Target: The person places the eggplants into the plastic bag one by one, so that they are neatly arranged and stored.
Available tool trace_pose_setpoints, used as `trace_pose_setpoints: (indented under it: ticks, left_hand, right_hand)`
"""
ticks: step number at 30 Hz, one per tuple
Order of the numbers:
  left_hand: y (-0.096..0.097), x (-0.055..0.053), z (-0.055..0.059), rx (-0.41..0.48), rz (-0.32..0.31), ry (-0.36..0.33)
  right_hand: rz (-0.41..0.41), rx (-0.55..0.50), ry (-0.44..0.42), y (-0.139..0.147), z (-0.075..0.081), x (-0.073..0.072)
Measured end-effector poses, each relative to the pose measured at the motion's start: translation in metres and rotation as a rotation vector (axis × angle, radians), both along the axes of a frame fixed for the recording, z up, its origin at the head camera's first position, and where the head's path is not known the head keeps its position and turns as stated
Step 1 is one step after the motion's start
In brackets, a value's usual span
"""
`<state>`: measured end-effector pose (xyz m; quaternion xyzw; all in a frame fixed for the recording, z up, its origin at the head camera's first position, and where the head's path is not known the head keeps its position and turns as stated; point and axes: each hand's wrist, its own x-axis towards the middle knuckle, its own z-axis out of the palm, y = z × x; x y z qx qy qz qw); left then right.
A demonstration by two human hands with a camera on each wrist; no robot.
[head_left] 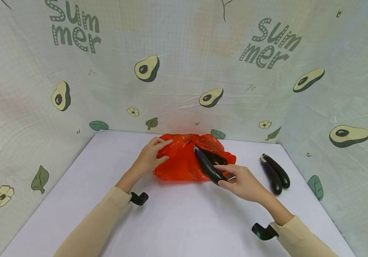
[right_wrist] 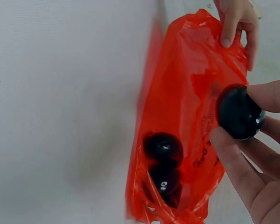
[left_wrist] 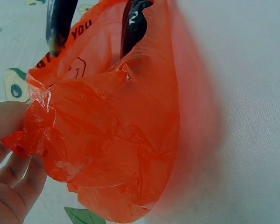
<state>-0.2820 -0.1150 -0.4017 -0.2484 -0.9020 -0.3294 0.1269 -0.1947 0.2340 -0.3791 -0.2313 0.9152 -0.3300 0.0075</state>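
A red plastic bag (head_left: pixel 179 164) lies on the table near the back, its mouth parted. My left hand (head_left: pixel 150 157) holds the bag's left end; in the left wrist view, thumb and fingers pinch the crumpled plastic (left_wrist: pixel 37 135). Between the thumb and fingers of my right hand (head_left: pixel 246 184) is a dark purple eggplant (head_left: pixel 208 166), gripped near its rounded end, with the stem end tilted toward the bag's opening. Two dark rounded eggplant ends, an upper one (right_wrist: pixel 163 147) and a lower one (right_wrist: pixel 164 179), show inside the bag in the right wrist view.
Two more eggplants lie side by side at the table's right, a left one (head_left: pixel 271 176) and a right one (head_left: pixel 278 169). A cloth printed with avocados (head_left: pixel 171 96) hangs behind and around the white table (head_left: pixel 177 221).
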Motion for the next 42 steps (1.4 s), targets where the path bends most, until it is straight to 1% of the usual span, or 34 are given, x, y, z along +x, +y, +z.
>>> trace_pose_setpoints:
  ticks: [7,10,15,20,26,33,42]
  left_hand:
    - [-0.001,0.002,-0.001,-0.009,0.0,0.0]
    - [-0.001,0.002,-0.001,-0.005,-0.003,0.004]
    - [-0.001,0.002,0.001,0.003,0.002,-0.004]
    - [-0.001,0.003,0.001,0.007,0.008,-0.015]
    - [-0.001,0.003,0.003,0.002,0.006,-0.01]
    - [-0.002,0.002,0.002,0.0,0.003,-0.002]
    - [-0.003,0.001,0.001,-0.001,-0.007,0.006]
  right_hand:
    - [-0.042,-0.016,-0.018,-0.011,-0.012,-0.012]
    - [-0.07,-0.025,-0.018,-0.017,-0.017,-0.018]
    - [-0.125,-0.043,-0.021,-0.026,-0.026,-0.029]
    - [-0.164,-0.058,-0.035,-0.035,-0.034,-0.038]
    - [-0.195,-0.055,-0.033,-0.046,-0.042,-0.047]
    - [-0.234,-0.013,-0.003,-0.052,-0.053,-0.055]
    - [-0.247,-0.049,0.004,-0.056,-0.06,-0.061]
